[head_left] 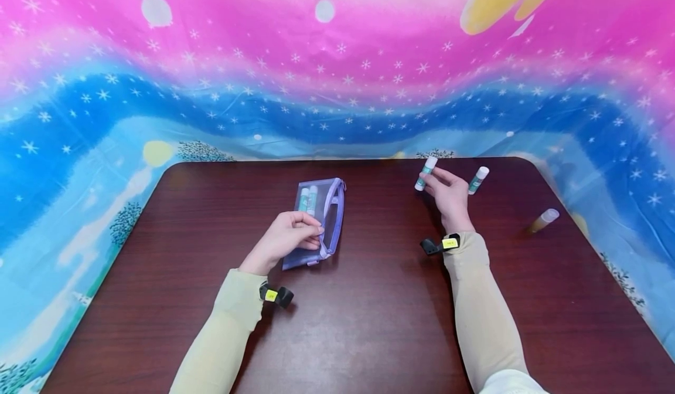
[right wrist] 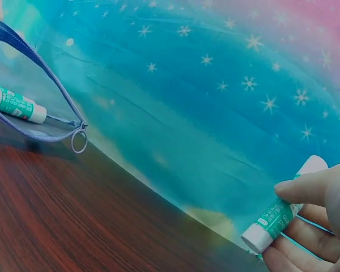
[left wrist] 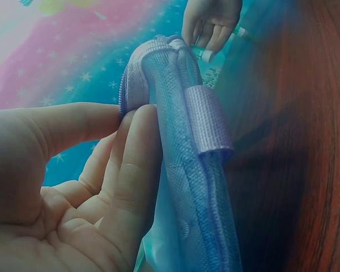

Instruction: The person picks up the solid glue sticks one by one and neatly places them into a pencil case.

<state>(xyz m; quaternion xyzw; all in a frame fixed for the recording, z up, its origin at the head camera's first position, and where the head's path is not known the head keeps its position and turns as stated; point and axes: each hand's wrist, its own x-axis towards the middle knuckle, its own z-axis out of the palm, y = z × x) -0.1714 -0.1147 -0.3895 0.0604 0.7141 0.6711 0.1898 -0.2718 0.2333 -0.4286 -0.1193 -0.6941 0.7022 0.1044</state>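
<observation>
A purple mesh zipper pouch (head_left: 292,259) lies on the table with its mouth gaping toward the right. Two white-and-green glue sticks (head_left: 312,199) show through its mesh. Thumb and fingers of my left hand (head_left: 287,235) pinch the pouch's zippered edge, seen close up as a lilac band (left wrist: 137,85) in the left wrist view. Off to the right, my right hand (head_left: 448,197) holds another glue stick (right wrist: 277,217) between thumb and fingers, tilted and raised over the table's far part. Just right of that hand stands one more glue stick (head_left: 479,180).
A clear-capped tube with an amber-brown lower part (head_left: 544,220) stands near the right side of the dark wooden table (head_left: 337,347). Behind the table's far edge hangs a pink and blue snowflake-patterned cloth (head_left: 337,101). The pouch's zipper ring (right wrist: 79,140) hangs at its far corner.
</observation>
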